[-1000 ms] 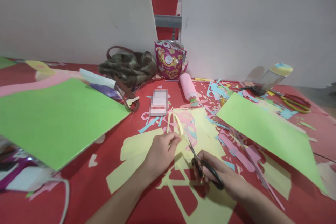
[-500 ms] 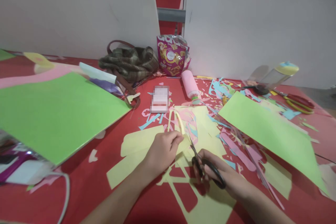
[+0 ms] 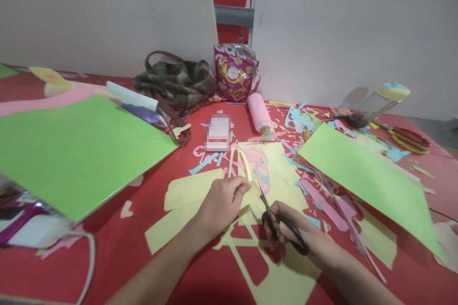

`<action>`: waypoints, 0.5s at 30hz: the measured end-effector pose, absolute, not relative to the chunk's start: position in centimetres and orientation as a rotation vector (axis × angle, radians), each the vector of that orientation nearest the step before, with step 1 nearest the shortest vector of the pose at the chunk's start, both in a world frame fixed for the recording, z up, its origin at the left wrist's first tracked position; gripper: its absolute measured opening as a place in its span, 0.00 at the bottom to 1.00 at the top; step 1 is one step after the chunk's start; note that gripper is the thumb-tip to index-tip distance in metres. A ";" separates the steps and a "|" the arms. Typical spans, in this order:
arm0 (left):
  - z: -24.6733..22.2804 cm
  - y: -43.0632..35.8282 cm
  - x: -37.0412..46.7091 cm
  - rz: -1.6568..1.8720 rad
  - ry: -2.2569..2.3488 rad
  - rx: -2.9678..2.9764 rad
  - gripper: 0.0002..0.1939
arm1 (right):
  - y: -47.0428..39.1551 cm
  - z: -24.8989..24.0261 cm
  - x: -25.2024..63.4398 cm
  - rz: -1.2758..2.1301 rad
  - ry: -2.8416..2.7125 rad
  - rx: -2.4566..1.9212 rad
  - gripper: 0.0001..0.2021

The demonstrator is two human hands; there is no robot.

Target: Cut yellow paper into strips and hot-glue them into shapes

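In the middle of the head view, my left hand (image 3: 227,199) pinches a piece of pale yellow paper (image 3: 253,195) between thumb and fingers. My right hand (image 3: 291,228) has its fingers through the black handles of a pair of scissors (image 3: 265,201). The blades point up and away, at the right edge of the held paper; whether they are parted is hard to make out. A narrow curved yellow strip (image 3: 245,164) rises just beyond my left fingertips. Beneath both hands lies a cut-out yellow sheet (image 3: 286,274) with openings in it.
Green sheets (image 3: 86,152) lie at left, and another green sheet (image 3: 368,186) at right. Coloured scraps surround a pink bottle (image 3: 259,109). Behind stand a snack bag (image 3: 234,72) and plaid bag (image 3: 175,78). Red-and-yellow-handled scissors (image 3: 408,140) lie far right. A white cable (image 3: 92,257) curves at left.
The view has shifted very slightly. Both hands, the paper and the scissors keep nearly the same positions.
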State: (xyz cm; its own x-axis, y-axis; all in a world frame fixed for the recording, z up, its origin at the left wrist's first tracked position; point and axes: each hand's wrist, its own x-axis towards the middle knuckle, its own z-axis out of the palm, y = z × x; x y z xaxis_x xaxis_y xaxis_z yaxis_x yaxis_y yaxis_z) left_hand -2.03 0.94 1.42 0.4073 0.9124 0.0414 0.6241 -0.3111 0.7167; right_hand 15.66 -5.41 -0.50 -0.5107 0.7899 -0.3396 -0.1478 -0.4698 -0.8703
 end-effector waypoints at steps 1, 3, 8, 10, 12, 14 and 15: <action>1.4 0.9 -2.0 0.596 1.301 2.042 0.12 | -5.5 -0.5 15.7 2.019 -1.095 -1.029 0.13; 1.5 0.9 -2.0 0.588 1.299 2.036 0.12 | -5.5 -0.6 15.7 2.017 -1.093 -1.033 0.12; 1.5 0.9 -1.9 0.586 1.292 2.030 0.12 | -5.5 -0.4 15.6 2.025 -1.082 -1.021 0.12; 1.5 0.9 -1.9 0.584 1.290 2.025 0.12 | -5.5 -0.3 15.6 2.024 -1.079 -1.009 0.12; 1.5 0.9 -1.9 0.585 1.289 2.017 0.12 | -5.5 -0.3 15.6 2.016 -1.079 -1.007 0.12; 1.5 0.9 -1.9 0.590 1.295 2.010 0.12 | -5.5 -0.4 15.6 2.001 -1.079 -1.013 0.12; 1.4 0.9 -1.9 0.594 1.298 2.007 0.12 | -5.6 -0.4 15.6 1.995 -1.078 -1.014 0.12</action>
State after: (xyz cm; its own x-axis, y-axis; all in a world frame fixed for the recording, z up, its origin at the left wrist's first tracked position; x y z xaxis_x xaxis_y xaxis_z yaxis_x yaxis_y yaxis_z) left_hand -1.93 0.90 1.44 0.4025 0.9152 0.0183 0.6127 -0.2843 0.7374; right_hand 15.55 -5.55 -0.42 -0.4931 0.8082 -0.3220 -0.1736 -0.4541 -0.8739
